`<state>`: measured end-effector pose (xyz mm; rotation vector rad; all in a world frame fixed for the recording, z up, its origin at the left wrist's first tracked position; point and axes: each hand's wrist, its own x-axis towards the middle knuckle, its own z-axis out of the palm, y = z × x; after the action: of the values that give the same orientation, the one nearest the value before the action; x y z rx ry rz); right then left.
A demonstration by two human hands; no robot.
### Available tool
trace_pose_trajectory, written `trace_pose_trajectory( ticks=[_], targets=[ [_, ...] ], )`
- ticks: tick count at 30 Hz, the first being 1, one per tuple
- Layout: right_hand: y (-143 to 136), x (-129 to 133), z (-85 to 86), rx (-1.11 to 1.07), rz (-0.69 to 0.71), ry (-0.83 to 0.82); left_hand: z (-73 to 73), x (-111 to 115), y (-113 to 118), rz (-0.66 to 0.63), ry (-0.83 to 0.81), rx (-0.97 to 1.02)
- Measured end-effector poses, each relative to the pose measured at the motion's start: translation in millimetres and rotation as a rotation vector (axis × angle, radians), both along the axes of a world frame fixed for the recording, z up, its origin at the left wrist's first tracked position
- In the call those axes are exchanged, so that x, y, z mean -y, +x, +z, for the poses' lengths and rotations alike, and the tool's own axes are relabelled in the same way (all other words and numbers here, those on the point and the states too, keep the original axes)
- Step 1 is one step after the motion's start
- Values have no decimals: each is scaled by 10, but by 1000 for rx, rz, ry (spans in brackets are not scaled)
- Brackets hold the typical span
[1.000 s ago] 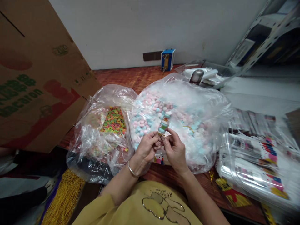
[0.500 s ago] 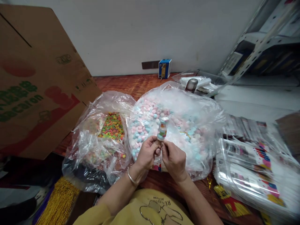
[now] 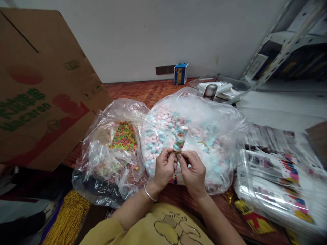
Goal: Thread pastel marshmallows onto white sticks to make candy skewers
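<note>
Between my two hands stands a small clear printed candy packet [image 3: 180,139], filled with pale round sweets and gathered at its lower end. My left hand [image 3: 165,166] pinches that gathered end with thumb and fingers. Close beside it, my right hand [image 3: 193,171] also has thumb and fingertips closed at the packet's neck; a gold twist tie may be there, but it is too small to be sure. Behind the packet lies a large clear bag [image 3: 201,105] of pink, blue and white marshmallow-like sweets. A loose gold tie [image 3: 203,145] rests on it.
To the left, another clear bag holds colourful ring-shaped cereal [image 3: 124,136] beside a big cardboard box [image 3: 46,92]. Stacked printed plastic pouches [image 3: 278,190] and a bundle of gold ties [image 3: 255,217] lie at right. A blue device [image 3: 181,74] stands by the wall.
The packet now tilts a little further to the right above my hands. Both hands remain pinched at its gathered end, and the view has shifted slightly.
</note>
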<state>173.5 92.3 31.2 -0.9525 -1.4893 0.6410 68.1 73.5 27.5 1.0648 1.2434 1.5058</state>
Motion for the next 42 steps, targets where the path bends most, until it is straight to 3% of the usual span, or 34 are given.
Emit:
trace_pose_trajectory(
  ticks=[2, 4, 8, 10, 13, 14, 16, 18, 20, 22, 24, 27, 29, 34, 38, 42],
  targets=[
    [20, -2, 21, 35, -26, 53, -24, -4, 0, -2, 16, -27],
    [54, -1, 36, 7, 9, -2, -40, -28, -27, 28, 91, -95],
    [150, -11, 46, -156, 371, -337, 63, -98, -207, 43, 406, -385],
    [193, -36, 68, -148, 466, -390, 200, -77, -334, 49, 484, -512],
    [246, -94, 152, 44, 219, -125, 438, 92, -462, 176, 521, -532],
    [261, -109, 191, 122, 114, 15, 502, 171, -474, 138, 519, -522],
    [286, -109, 271, 248, -27, 278, 580, 313, -452, -138, 437, -546],
    [300, -52, 339, 340, -38, 467, 591, 386, -406, -385, 241, -551],
    [301, 46, 380, 399, 69, 552, 569, 377, -392, -369, 92, -459],
    [293, 135, 392, 401, 257, 495, 558, 338, -441, -241, 106, -362],
    [281, 174, 390, 353, 396, 323, 570, 328, -531, -219, 218, -421],
    [264, 150, 397, 239, 377, 114, 550, 391, -629, -251, 371, -755],
    [245, 135, 418, 201, 375, 84, 476, 442, -636, -181, 418, -952],
    [161, 150, 441, 246, 539, -51, 333, 488, -639, 71, 482, -1092],
    [18, 126, 423, 117, 683, -233, 503, 639, -811, 68, 552, -1081],
    [-333, 305, 472, 122, 852, -177, 681, 1069, -1127, 125, 430, -1001]
  ],
)
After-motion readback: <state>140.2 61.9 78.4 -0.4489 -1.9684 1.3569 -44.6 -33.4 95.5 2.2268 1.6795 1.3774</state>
